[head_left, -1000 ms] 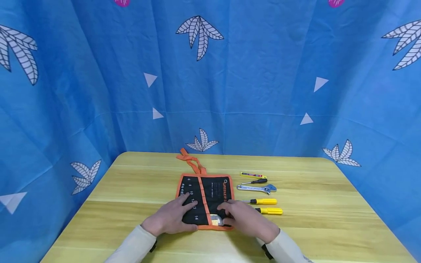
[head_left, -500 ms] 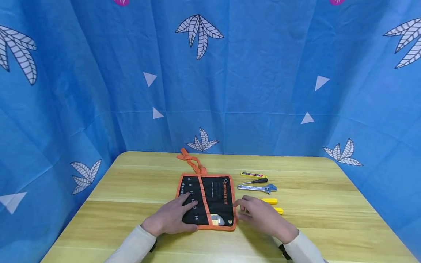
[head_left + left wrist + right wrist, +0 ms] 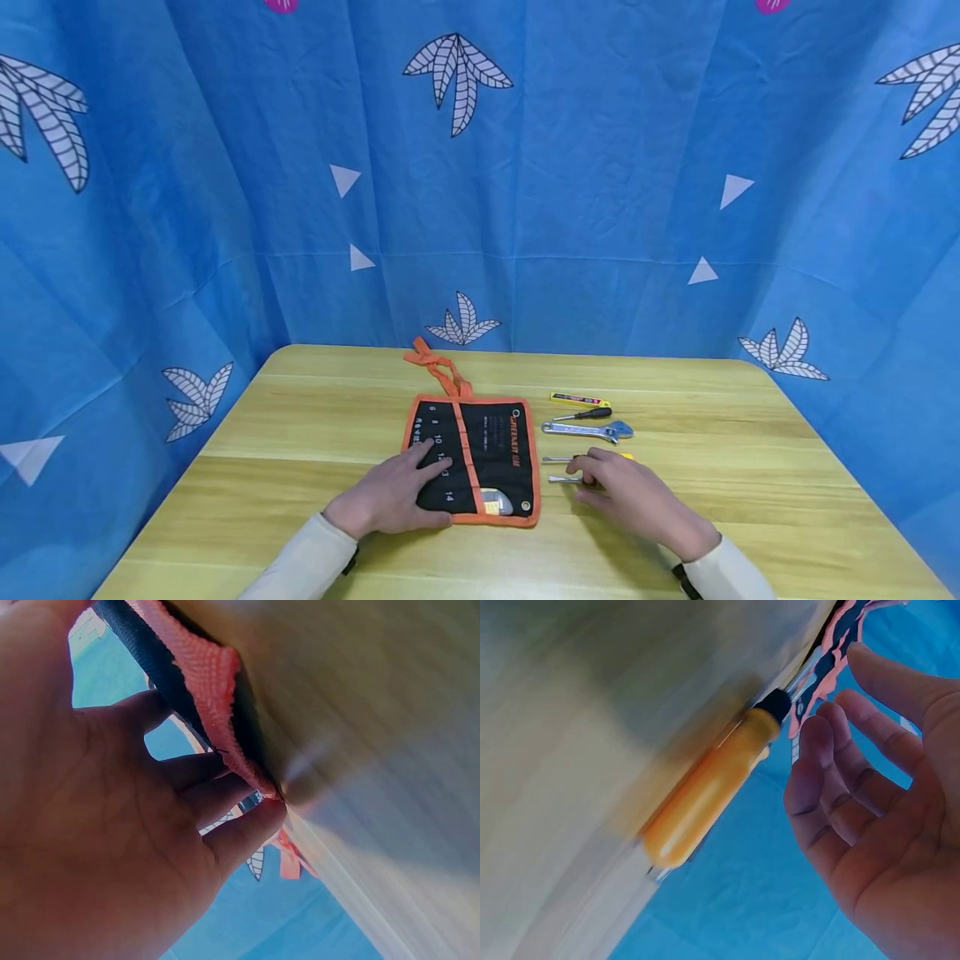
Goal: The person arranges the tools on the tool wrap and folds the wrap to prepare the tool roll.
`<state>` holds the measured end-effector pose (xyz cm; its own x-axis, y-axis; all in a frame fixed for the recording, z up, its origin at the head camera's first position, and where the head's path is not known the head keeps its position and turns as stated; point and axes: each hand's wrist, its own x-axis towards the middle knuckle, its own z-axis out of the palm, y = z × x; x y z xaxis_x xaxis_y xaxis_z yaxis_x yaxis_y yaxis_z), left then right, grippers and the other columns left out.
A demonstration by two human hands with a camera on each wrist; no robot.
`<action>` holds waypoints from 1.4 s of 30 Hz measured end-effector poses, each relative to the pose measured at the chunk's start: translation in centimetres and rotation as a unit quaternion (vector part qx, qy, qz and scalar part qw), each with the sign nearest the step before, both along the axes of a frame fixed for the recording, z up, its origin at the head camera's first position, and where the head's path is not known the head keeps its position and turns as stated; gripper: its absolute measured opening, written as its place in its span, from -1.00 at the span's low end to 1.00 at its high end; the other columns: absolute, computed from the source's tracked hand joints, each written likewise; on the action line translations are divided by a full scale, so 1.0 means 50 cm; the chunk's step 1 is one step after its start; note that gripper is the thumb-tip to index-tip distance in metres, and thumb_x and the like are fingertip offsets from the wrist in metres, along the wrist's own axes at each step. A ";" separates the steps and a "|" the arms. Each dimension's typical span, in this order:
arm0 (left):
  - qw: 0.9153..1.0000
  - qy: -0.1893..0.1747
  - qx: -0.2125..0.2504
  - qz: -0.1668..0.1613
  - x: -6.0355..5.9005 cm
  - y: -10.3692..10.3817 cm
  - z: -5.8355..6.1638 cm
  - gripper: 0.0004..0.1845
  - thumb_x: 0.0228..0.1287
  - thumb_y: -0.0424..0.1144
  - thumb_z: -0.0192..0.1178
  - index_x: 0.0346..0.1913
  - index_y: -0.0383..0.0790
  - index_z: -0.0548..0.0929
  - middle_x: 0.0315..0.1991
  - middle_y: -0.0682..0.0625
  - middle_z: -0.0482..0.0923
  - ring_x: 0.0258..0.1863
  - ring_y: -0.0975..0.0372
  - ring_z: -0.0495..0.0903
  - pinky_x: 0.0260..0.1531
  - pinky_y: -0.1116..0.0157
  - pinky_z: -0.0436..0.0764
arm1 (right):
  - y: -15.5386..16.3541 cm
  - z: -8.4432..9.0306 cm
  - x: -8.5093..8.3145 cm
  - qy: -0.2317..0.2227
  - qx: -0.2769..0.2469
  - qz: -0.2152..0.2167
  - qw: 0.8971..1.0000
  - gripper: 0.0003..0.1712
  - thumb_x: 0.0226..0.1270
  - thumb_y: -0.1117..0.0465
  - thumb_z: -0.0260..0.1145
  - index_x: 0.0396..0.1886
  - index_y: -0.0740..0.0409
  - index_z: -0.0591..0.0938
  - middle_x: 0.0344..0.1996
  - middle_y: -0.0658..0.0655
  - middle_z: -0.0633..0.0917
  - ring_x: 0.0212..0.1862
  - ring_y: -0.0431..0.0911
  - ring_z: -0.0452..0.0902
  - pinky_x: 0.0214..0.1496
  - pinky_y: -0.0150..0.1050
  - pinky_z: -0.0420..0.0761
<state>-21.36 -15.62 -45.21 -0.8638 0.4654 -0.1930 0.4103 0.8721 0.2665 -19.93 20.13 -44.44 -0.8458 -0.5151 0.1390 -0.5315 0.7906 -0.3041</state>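
Observation:
A black tool pouch with orange trim [image 3: 491, 429] lies flat in the middle of the table. My left hand [image 3: 393, 493] rests on its left side, fingers spread; the left wrist view shows these fingers at the orange edge [image 3: 214, 697]. A yellow-and-grey item [image 3: 495, 501], partly hidden, sits in a pouch pocket. Right of the pouch, my right hand [image 3: 637, 493] hovers over two yellow-handled screwdrivers, covering most of their handles. In the right wrist view one yellow screwdriver [image 3: 712, 791] lies on the table, apart from the loosely bent fingers, which hold nothing.
Behind the right hand lie an adjustable wrench [image 3: 588, 430], a small black-handled screwdriver [image 3: 585, 413] and a narrow yellow case [image 3: 580, 400]. Orange ties [image 3: 442, 371] trail from the pouch's back edge. A blue patterned curtain [image 3: 600, 208] surrounds the wooden table [image 3: 300, 433].
My right hand has left the pouch's lower right side and moved right, over the yellow screwdrivers. The left hand has stayed on the pouch.

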 end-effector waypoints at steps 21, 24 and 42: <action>1.000 -0.002 0.008 -0.001 -0.001 -0.003 -0.002 -0.07 0.15 0.40 0.32 0.50 0.01 0.43 0.58 -0.24 0.13 0.52 -0.18 0.23 0.39 -0.19 0.37 | 0.074 -0.006 -0.009 0.000 -0.009 -0.025 1.000 -0.70 0.24 0.22 0.52 -0.02 0.10 0.75 -0.30 -0.15 0.59 -0.30 -0.32 0.48 -0.30 -0.30 0.59; 1.000 -0.001 0.004 -0.002 -0.002 -0.003 -0.002 -0.07 0.15 0.41 0.31 0.51 0.01 0.42 0.59 -0.24 0.13 0.52 -0.17 0.23 0.40 -0.19 0.37 | 0.079 -0.007 -0.012 -0.005 -0.007 -0.029 1.000 -0.69 0.23 0.22 0.52 -0.03 0.09 0.75 -0.29 -0.14 0.60 -0.28 -0.30 0.50 -0.27 -0.29 0.61; 1.000 -0.001 0.001 0.000 -0.003 -0.001 -0.001 -0.07 0.16 0.42 0.31 0.51 0.01 0.42 0.59 -0.24 0.13 0.53 -0.16 0.21 0.42 -0.17 0.35 | 0.097 -0.010 -0.021 -0.037 0.018 -0.067 0.997 -0.68 0.20 0.23 0.55 -0.03 0.09 0.79 -0.31 -0.14 0.57 -0.31 -0.31 0.45 -0.29 -0.32 0.56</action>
